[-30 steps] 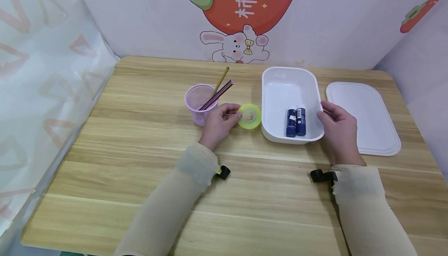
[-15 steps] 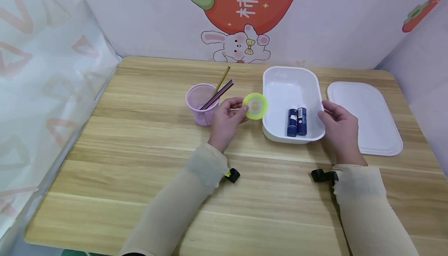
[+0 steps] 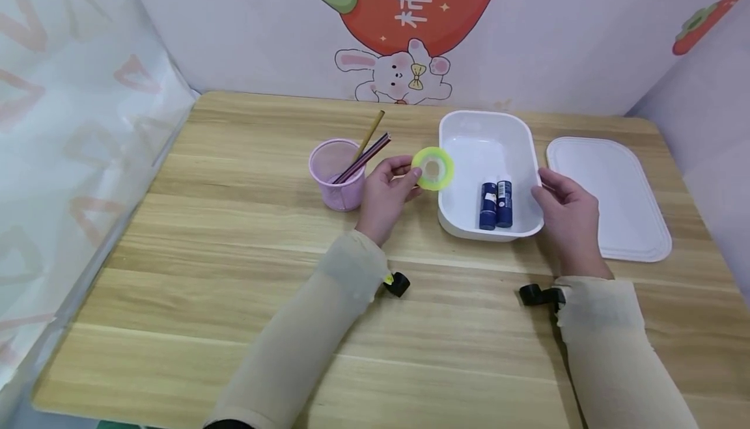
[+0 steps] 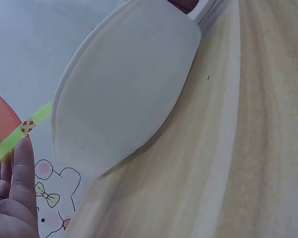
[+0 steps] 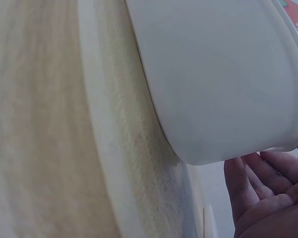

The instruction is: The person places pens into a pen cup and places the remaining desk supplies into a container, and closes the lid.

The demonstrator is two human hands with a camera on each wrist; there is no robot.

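My left hand [image 3: 385, 198] pinches a yellow-green roll of tape [image 3: 446, 168] between thumb and fingers. In the head view the roll overlaps the left rim of a white plastic box [image 3: 469, 149]; the left wrist view shows the tape [image 4: 27, 128] edge-on at the level of that rim. Two dark blue glue sticks [image 3: 504, 204] lie side by side inside the box. At the box's right side my right hand [image 3: 568, 217] grips the rim, the thumb at the top edge and the fingers [image 5: 268, 173] along the outer wall.
A pink mesh pen cup [image 3: 340, 185] with several pencils [image 3: 369, 155] stands left of my left hand. The white lid [image 3: 621, 201] lies flat on the wooden table [image 3: 445, 344], right of the box. Behind the table rises a printed wall [image 3: 263, 38].
My left hand has carried the tape right and away from me, from beside the box to over its left rim. The right hand and the box stay in place.
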